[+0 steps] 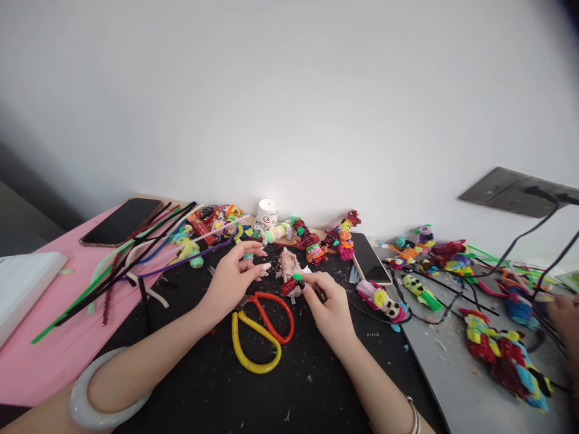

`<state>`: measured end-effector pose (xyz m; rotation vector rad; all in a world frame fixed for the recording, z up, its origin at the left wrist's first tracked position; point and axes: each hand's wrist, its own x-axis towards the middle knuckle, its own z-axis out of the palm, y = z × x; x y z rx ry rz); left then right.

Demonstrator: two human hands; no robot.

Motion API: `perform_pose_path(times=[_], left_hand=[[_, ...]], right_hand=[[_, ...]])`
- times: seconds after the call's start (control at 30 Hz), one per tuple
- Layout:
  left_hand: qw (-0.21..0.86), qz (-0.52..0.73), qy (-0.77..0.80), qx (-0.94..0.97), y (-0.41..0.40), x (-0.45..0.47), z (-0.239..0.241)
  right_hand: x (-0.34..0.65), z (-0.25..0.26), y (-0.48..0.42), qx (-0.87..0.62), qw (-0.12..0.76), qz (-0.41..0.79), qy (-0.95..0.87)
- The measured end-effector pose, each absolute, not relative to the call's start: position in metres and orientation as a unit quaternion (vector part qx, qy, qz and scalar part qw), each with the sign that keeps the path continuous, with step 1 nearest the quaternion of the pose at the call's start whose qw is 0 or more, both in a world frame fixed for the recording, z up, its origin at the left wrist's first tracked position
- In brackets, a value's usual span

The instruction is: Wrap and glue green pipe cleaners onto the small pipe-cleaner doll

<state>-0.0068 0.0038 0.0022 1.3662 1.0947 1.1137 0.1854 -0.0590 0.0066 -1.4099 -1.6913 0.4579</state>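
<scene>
My right hand (329, 301) pinches a small red glittery pipe-cleaner piece (287, 287) with a green and black end, between thumb and fingertips. Just behind that piece is a pale, beige-pink object (288, 264), partly covered, whose kind I cannot make out. To the left, my left hand (236, 274) is held with its fingers apart and nothing visible between them. Below the hands lie scissors with one yellow and one red handle (257, 364), their blades mostly hidden beneath the left hand and wrist. All this is over a black work surface (307, 386).
Loose pipe cleaners (122, 274) and a phone (122, 222) lie on the pink board (40, 361) at left. A paper cup (266, 212) stands by the wall among pipe-cleaner figures. Another phone (370, 259), cables, and more figures (506, 361) lie right, near another person's hand (565, 322).
</scene>
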Motion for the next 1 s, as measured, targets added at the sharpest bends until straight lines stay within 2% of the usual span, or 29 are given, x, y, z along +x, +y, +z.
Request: perform_pose_path(times=[0.57,1.0], left_hand=[[0.489,0.449,0.453,0.596,0.0008,-0.0076,0.0068],[0.524,0.448,0.434,0.581,-0.0029,-0.0094,0.0101]], right_hand=[[0.185,0.0076,-0.0592,-0.566,0.433,0.184,-0.677],[0.1847,0.0067,-0.0588,-0.563,0.434,0.184,-0.679]])
